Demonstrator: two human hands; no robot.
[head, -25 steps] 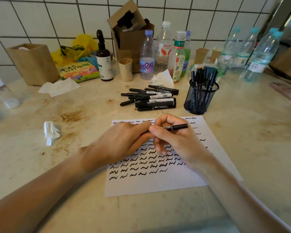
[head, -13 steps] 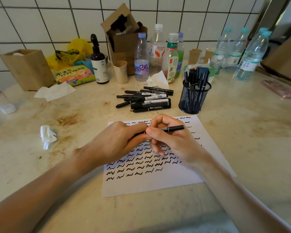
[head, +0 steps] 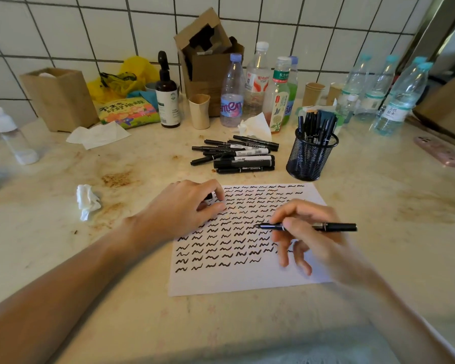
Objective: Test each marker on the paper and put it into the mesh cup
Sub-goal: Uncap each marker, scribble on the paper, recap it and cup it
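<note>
A white paper [head: 247,279] covered in rows of black squiggles lies on the counter in front of me. My right hand [head: 310,237] holds an uncapped black marker [head: 336,227] level over the paper, tip pointing left. My left hand [head: 184,208] rests on the paper's upper left part, fingers curled round a small black cap [head: 210,197] that is mostly hidden. A black mesh cup [head: 310,160] with several markers stands behind the paper on the right. A pile of several black markers [head: 237,156] lies to the left of the cup.
Plastic bottles [head: 258,82], paper cups [head: 199,111], a dark pump bottle [head: 167,98] and a cardboard box [head: 208,61] line the tiled back wall. A crumpled tissue [head: 87,202] lies left of the paper. A pink phone [head: 443,152] sits at the far right.
My hands, joined at the marker before, have pulled apart. The cap came off with my left hand; my right hand moved right and down with the uncapped marker.
</note>
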